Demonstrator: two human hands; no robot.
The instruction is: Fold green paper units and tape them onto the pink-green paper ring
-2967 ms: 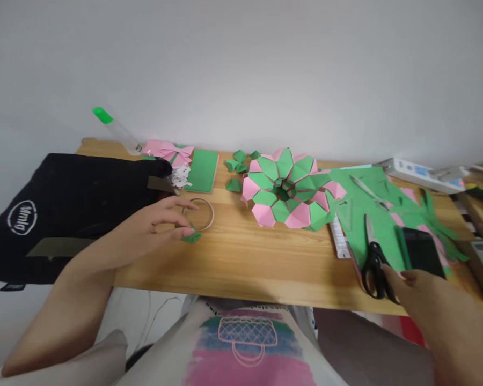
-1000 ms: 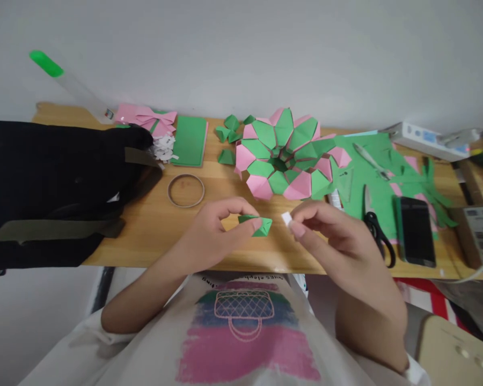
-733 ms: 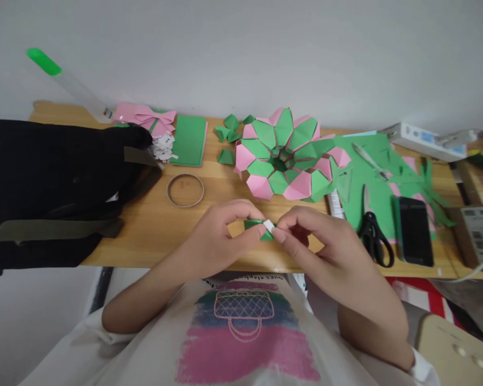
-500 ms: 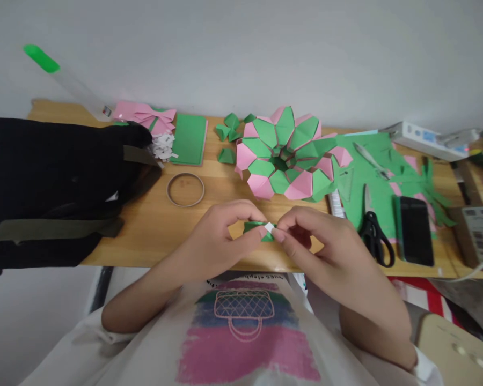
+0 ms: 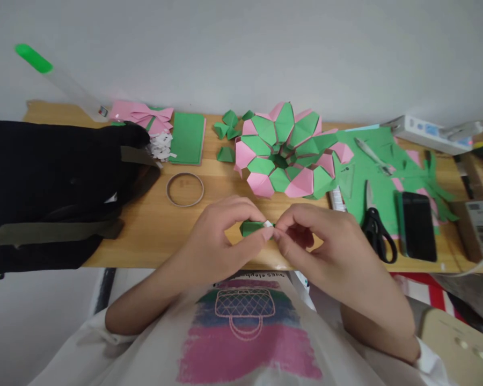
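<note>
Just above the table's front edge, my left hand [image 5: 221, 241] pinches a small folded green paper piece [image 5: 249, 228] between thumb and fingers. A bit of white strip [image 5: 268, 224] sits at the piece's right end, partly covered by my left thumb. My right hand [image 5: 317, 241] is closed at that same end, thumb against index finger, its tips nearly meeting the left ones. What exactly lies between the right fingertips is hidden. Beyond both hands stands a ring-shaped paper model [image 5: 284, 155] made of pink and green folded units.
Left lie a tape roll [image 5: 185, 189], green paper sheets [image 5: 188, 138], white scraps [image 5: 161, 146] and a black bag [image 5: 56, 187]. Small green folded pieces [image 5: 227, 126] sit by the model. Right are black-handled scissors [image 5: 376, 230], a phone [image 5: 417, 225], a craft knife [image 5: 372, 154] and a power strip [image 5: 432, 133].
The green piece has turned in my fingers, with less of its right part showing. My left thumb has slid right over the white strip, so less white shows.
</note>
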